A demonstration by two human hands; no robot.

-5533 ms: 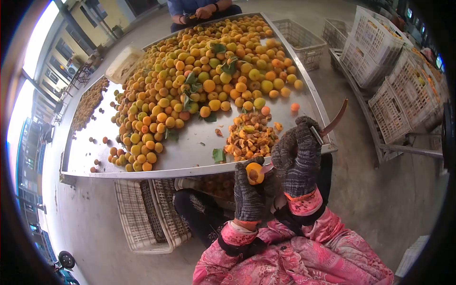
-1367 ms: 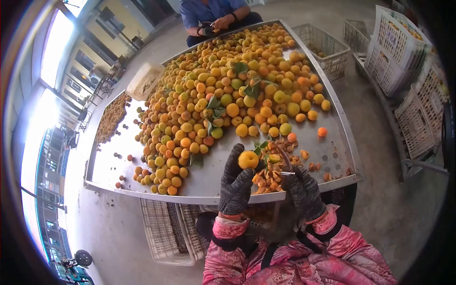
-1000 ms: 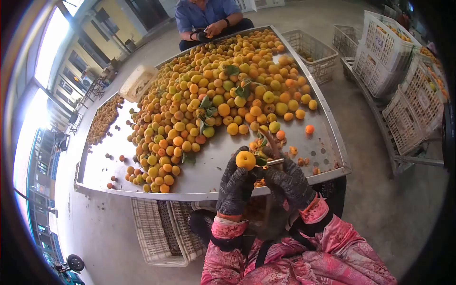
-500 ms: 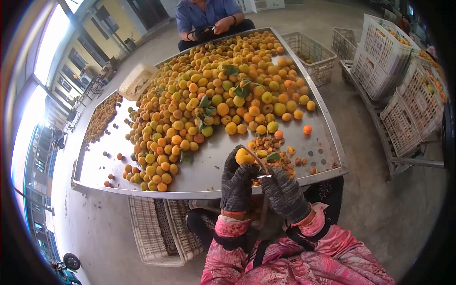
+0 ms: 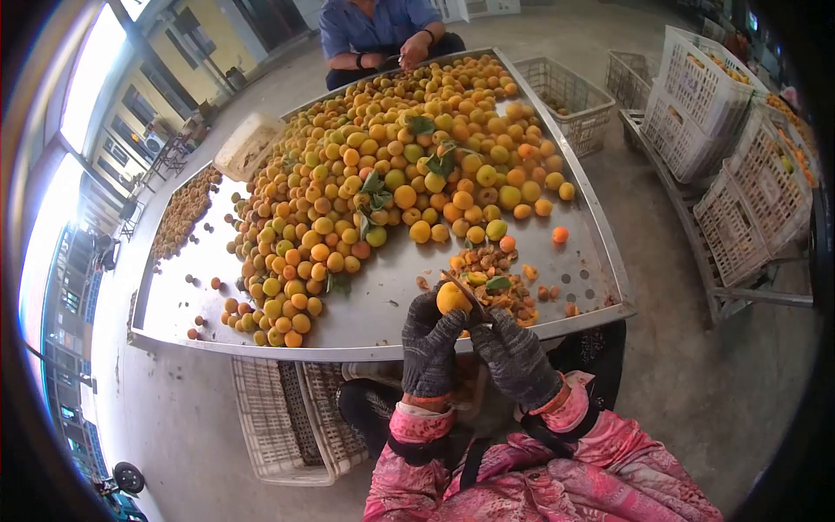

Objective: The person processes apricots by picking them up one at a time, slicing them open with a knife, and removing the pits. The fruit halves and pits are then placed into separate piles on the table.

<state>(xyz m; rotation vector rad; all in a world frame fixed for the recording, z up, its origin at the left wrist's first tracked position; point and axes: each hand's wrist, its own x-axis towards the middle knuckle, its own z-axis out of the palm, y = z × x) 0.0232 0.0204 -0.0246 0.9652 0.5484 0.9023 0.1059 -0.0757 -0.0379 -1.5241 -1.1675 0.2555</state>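
Observation:
My left hand (image 5: 430,344), in a dark grey glove, is closed around a yellow-orange fruit (image 5: 453,297) over the near edge of the metal table (image 5: 374,331). Gloved alike, my right hand (image 5: 515,355) is closed on a thin curved tool (image 5: 463,287), whose blade lies against the fruit's right side. Just beyond my hands is a small heap of fruit pieces and scraps (image 5: 513,300). A large pile of whole yellow, orange and greenish fruits (image 5: 348,191) with some green leaves covers much of the table.
A person in a blue shirt (image 5: 374,35) sits at the far side. A white basket (image 5: 250,148) rests on the table's left edge. Crates stand at the right, some on a cart (image 5: 678,204); more crates (image 5: 283,426) are under the near edge.
The fruit and tool have shifted slightly in my hands, and the tool now points more steeply along the fruit. Across the table, the person's hands have moved.

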